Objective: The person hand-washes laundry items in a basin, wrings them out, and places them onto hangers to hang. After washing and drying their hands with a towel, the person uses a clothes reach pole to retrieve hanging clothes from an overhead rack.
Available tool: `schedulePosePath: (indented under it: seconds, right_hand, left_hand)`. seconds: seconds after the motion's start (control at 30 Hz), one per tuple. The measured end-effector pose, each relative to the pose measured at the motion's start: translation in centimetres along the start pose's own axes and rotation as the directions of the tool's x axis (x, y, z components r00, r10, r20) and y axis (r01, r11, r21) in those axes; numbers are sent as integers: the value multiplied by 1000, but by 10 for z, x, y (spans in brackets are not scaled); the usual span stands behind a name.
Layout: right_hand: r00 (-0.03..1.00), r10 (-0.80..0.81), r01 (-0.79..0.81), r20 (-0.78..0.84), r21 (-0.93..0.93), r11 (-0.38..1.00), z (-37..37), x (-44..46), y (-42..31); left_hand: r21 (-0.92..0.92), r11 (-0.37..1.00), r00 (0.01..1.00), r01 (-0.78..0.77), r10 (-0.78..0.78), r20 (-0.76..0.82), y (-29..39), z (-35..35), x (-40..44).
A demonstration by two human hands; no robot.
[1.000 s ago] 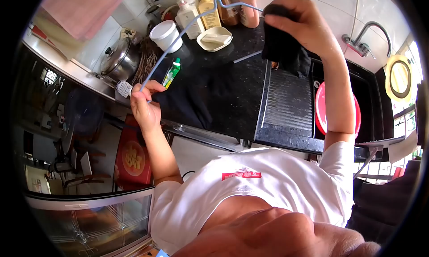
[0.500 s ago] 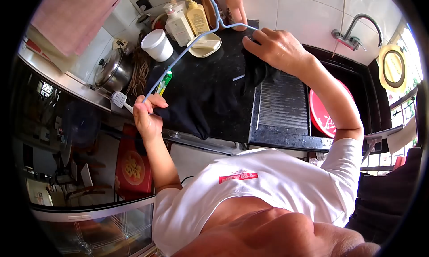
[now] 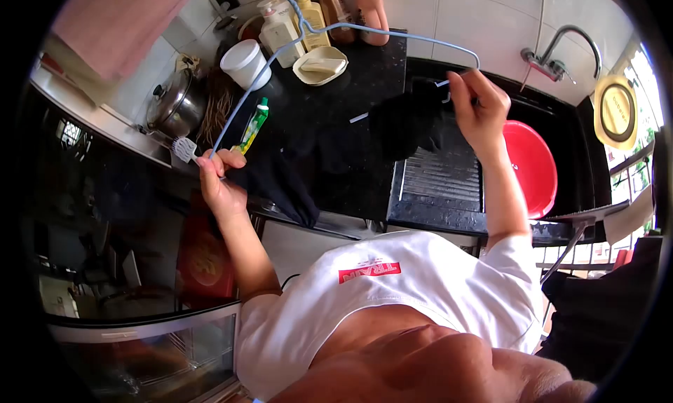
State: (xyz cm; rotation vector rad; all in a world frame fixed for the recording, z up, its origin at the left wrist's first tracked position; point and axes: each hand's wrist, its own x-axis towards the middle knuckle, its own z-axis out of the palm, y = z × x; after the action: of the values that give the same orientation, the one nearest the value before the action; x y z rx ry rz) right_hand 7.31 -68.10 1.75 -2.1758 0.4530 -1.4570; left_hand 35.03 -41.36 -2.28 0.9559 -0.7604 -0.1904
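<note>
A thin blue clothes hanger (image 3: 382, 29) spans the space between my hands over the counter. My left hand (image 3: 221, 186) pinches its left corner between thumb and fingers. At its right end, my right hand (image 3: 482, 108) is closed on the hanger, thumb and fingers drawn together. A bunched black cloth (image 3: 406, 126) lies over the hanger's lower bar, which shows on both sides of it. More dark cloth (image 3: 284, 182) hangs near the counter's front edge, close to my left hand; whether both are one garment I cannot tell.
On the black counter (image 3: 382, 66) stand pump bottles (image 3: 280, 35), a white tub (image 3: 243, 65), a soap dish (image 3: 319, 65) and a green-yellow tube (image 3: 254, 126). A steel pot (image 3: 175, 101) and white brush (image 3: 184, 148) are left. A red basin (image 3: 529, 168) sits in the sink below the tap (image 3: 554, 63).
My right hand has moved right and turned, drawing closed at the hanger's right end. The hanger has shifted left at its hook. The bunched black cloth now sits more openly over the lower bar.
</note>
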Motion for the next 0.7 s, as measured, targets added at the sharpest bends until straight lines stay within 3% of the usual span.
schedulePosePath:
  seconds: [0.03, 0.07, 0.1, 0.17, 0.2, 0.23, 0.3, 0.37, 0.4, 0.5, 0.57, 0.63, 0.7]
  right_hand:
    - [982, 180, -175, -58, 92, 980, -6, -6, 0]
    - [949, 307, -302, 65, -78, 950, -10, -14, 10]
    - [889, 430, -441, 158, 40, 897, -7, -20, 8]
    - [866, 428, -487, 257, 247, 838, 5, -32, 19]
    - [884, 388, -463, 260, 383, 799, 12, -35, 24]
    - [897, 372, -438, 240, 359, 824, 14, -35, 25]
    - [922, 333, -346, 198, 32, 938, 3, -26, 7]
    - [944, 282, -280, 173, -35, 959, -2, -14, -9]
    - [962, 227, -213, 154, -106, 971, -4, -10, -12]
    - [977, 184, -178, 106, -69, 982, -3, 6, -6]
    - [972, 232, -232, 26, 27, 972, 0, 9, 12]
    - [960, 273, -278, 57, 98, 956, -2, 9, 31]
    - [907, 420, -418, -17, 79, 905, 1, 9, 36]
  left_hand:
    - [-21, 1000, 1000, 8, -8, -3, 1, -4, -1]
    - [-22, 1000, 1000, 5, -5, -12, 4, -2, -3]
    - [-13, 1000, 1000, -19, 18, -26, 11, 4, -5]
    - [-1, 999, 999, -37, 37, -26, 16, 4, -7]
    - [9, 999, 999, -44, 44, -23, 16, -1, -8]
    - [16, 998, 998, -55, 55, -22, 16, -4, -9]
    - [26, 997, 997, -71, 71, -28, 18, -2, -12]
    - [214, 968, 985, -131, 152, -86, 21, 0, -14]
    - [197, 971, 988, -136, 148, -45, 23, -1, -14]
    - [201, 968, 989, -148, 146, 22, 23, -12, -15]
    - [198, 968, 987, -155, 159, -4, 24, -12, -19]
    - [196, 965, 982, -175, 187, -40, 27, -14, -20]
    - [188, 963, 979, -190, 202, -42, 30, -17, -21]
